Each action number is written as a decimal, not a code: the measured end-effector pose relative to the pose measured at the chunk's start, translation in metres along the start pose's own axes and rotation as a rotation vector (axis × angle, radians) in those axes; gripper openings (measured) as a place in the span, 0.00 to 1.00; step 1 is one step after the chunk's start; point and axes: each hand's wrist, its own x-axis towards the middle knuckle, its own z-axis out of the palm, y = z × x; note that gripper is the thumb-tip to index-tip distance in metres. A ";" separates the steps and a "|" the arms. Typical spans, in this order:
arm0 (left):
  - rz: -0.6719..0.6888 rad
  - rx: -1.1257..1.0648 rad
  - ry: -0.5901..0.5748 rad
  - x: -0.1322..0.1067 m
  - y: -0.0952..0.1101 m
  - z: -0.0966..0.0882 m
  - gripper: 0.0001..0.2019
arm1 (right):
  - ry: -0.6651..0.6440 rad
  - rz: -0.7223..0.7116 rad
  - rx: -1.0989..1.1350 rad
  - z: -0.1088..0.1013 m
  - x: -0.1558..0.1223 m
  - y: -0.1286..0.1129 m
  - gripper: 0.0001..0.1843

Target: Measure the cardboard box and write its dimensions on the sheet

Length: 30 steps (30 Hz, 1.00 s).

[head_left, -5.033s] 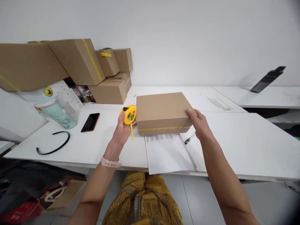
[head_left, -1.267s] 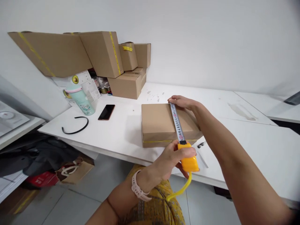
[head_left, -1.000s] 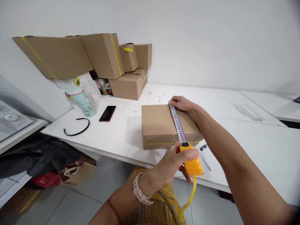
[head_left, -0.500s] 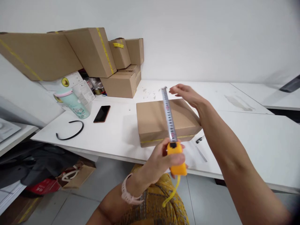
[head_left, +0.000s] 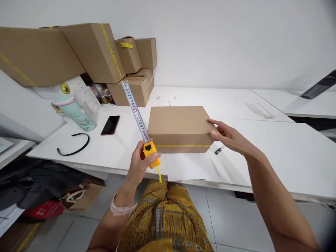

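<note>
My left hand point(head_left: 141, 159) is closed around a yellow tape measure point(head_left: 152, 154). Its numbered blade point(head_left: 136, 113) sticks out upward and to the left, past the left side of a closed cardboard box point(head_left: 181, 120). A yellow wrist strap dangles from the tape measure's case. At the box's right end, my right hand point(head_left: 225, 136) grips the corner, index finger on the top edge and thumb on the front. The box lies flat near the table's front edge, with yellow tape along its front side. Partly under it is a sheet of white paper point(head_left: 189, 168).
Stacked cardboard boxes point(head_left: 91, 52) stand at the back left. In front of them are a mint green tumbler point(head_left: 76, 113), a phone point(head_left: 110, 125) and a black headband point(head_left: 75, 150). A pen point(head_left: 219, 150) lies right of the box on the white table point(head_left: 275, 154).
My left hand has moved left with the tape measure, whose blade no longer crosses over the box. My right hand has come down onto the box's right end, and the box now sits straighter.
</note>
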 end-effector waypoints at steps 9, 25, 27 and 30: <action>0.157 -0.073 -0.112 0.050 0.063 -0.001 0.29 | 0.512 -0.104 -0.313 -0.011 0.059 -0.040 0.25; -0.450 -0.239 -0.583 -0.052 -0.003 0.052 0.36 | 0.434 -0.437 -0.471 0.018 0.055 -0.064 0.21; -0.453 -0.236 -0.574 -0.053 -0.002 0.054 0.37 | 0.421 -0.478 -0.511 0.018 0.053 -0.064 0.22; -0.471 -0.240 -0.587 -0.055 0.000 0.055 0.38 | 0.369 -0.545 -0.588 0.018 0.052 -0.065 0.27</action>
